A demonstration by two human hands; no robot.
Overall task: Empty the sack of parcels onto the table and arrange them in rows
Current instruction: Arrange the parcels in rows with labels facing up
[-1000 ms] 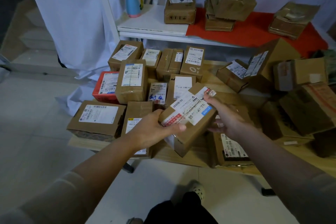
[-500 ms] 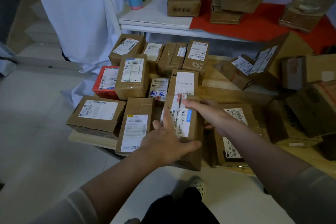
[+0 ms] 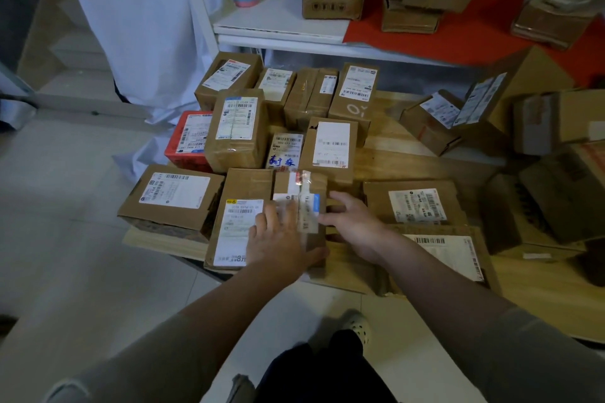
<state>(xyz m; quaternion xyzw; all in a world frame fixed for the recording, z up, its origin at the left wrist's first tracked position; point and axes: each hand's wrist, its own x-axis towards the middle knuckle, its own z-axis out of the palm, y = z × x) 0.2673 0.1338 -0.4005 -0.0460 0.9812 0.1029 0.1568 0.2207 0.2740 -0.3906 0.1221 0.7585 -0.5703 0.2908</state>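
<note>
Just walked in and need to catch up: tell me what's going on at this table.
A person is sorting parcels into rows on a low wooden table. Both hands are on one narrow taped parcel in the front row: the left hand lies flat on its near end, the right hand touches its right side. Labelled boxes sit in rows to the left; the unsorted boxes lie jumbled on the right.

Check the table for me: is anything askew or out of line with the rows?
Yes. At the table's right end several parcels lie tilted and heaped, not in rows. The left rows look tidy, though the red parcel juts past the table's left edge. Both hands are on the narrow parcel.
</note>
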